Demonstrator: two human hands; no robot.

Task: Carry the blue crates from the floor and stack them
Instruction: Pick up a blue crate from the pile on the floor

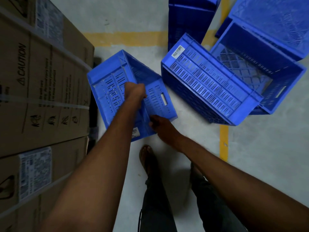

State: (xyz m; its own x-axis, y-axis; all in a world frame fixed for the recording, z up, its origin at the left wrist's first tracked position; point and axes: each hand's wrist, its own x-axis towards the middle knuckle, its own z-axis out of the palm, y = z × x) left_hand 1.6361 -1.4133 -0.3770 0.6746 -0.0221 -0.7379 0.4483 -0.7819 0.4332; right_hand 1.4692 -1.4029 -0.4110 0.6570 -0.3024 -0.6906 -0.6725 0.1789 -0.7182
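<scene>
A person leans over a tilted blue crate (120, 87), near their feet and beside stacked cardboard boxes (41, 81). The left hand (134, 90) is clenched on its upper rim; the right hand (159, 123) grasps its lower corner. More crates (217, 84) lie jumbled on the floor (133, 17) nearby. The uneven hold could let the crate swing and slip, striking the boxes or the sandalled foot (146, 154).

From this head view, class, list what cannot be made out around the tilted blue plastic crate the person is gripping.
- Left hand: its fingertips curl over the tilted blue plastic crate wall, out of sight.
- Right hand: its fingertips are hidden by the crate's lower corner.
- White label on the crate: partly covered by the forearm, text too small.
- Dark blue crate at top: cut off by the frame edge.
</scene>
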